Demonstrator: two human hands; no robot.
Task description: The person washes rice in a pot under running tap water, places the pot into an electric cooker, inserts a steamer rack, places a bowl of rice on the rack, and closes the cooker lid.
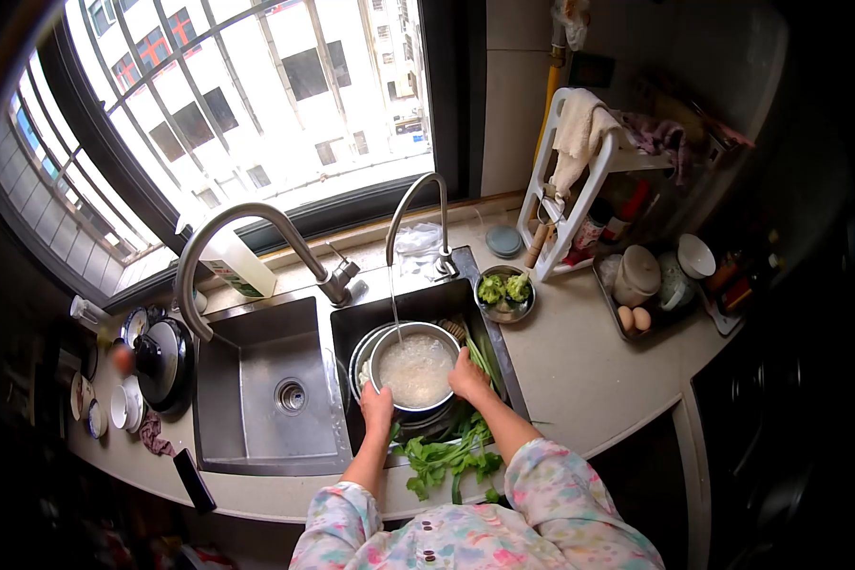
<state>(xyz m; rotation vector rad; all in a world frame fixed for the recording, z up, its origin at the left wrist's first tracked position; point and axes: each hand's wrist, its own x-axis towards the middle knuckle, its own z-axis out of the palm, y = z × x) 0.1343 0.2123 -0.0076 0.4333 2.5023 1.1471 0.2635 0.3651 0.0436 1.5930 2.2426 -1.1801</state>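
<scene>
A round metal pot with cloudy water and pale grains is held over the right sink basin. My left hand grips its rim at the lower left, and my right hand grips the right side. From the slim faucet a thin stream of water runs into the pot. Other round vessels lie beneath and to the left of it, mostly hidden. Leafy green stalks hang over the basin's front edge, close below both hands.
A thick curved faucet arches over the left basin. Broccoli sits in a metal bowl at the right. Beyond are a white rack and a tray with two eggs. Dishes, a black lid and a phone are left.
</scene>
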